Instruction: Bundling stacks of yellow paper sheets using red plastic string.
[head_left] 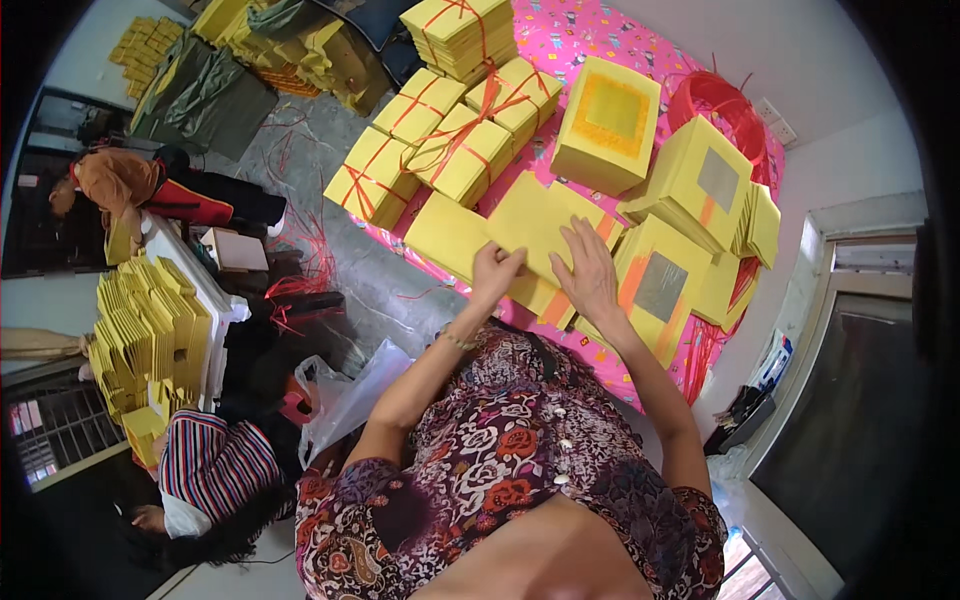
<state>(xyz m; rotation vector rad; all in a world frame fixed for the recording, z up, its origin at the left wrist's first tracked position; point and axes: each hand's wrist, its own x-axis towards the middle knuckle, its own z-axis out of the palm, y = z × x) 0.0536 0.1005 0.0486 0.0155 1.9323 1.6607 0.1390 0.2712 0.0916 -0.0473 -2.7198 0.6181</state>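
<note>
A plain yellow paper sheet (540,215) lies over stacked yellow paper on a pink patterned cloth in front of me. At its near left edge my left hand (497,272) is closed, the thumb and fingers pinching the paper. My right hand (590,270) rests on the sheet's right side with its fingers stretched out. Left of the sheet is a low stack of yellow paper (440,232). Just right of my right hand sits a yellow stack with a grey rectangle and an orange band (660,285).
Yellow bundles tied with red strips (460,150) stand at the back left of the pink cloth (600,30). A coil of red strapping (705,95) lies by the wall. Two people work at a white table (215,320) with folded yellow paper on the left. A plastic bag (355,390) is beside me.
</note>
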